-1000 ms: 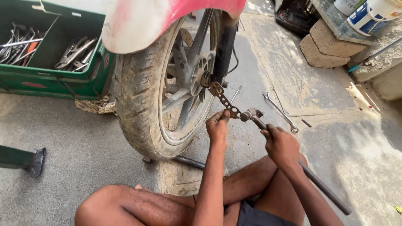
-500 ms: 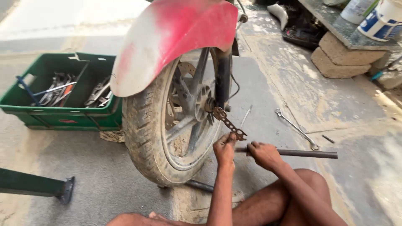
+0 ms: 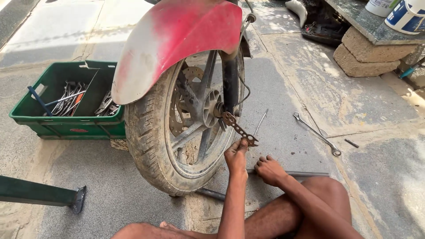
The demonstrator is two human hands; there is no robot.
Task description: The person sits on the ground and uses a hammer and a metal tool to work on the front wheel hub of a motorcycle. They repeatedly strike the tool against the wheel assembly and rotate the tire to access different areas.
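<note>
Here, left hand (image 3: 236,155) fingers pinch the lower end of a flat multi-hole wrench (image 3: 239,129), closed on it. The wrench slants up-left, its top end sitting on the axle nut (image 3: 220,110) at the wheel hub. Right hand (image 3: 269,169) rests just beside the left, fingers curled down over a long dark rod (image 3: 305,174) lying on the ground; grip looks loose, cannot tell if it is fully closed. The rod runs right from the hand, across the pavement (image 3: 287,97) in front of the person's knee (image 3: 330,190). The wheel (image 3: 155,146) stands upright, muddy tyre, red mudguard (image 3: 177,40) above. A spanner (image 3: 316,132) lies on the pavement right of the wheel, well apart from the hands; a thin rod (image 3: 260,122) lies between it and the wheel. Green crate (image 3: 66,126) of tools sits left of the wheel. Stone blocks (image 3: 367,53) at the top right corner.
</note>
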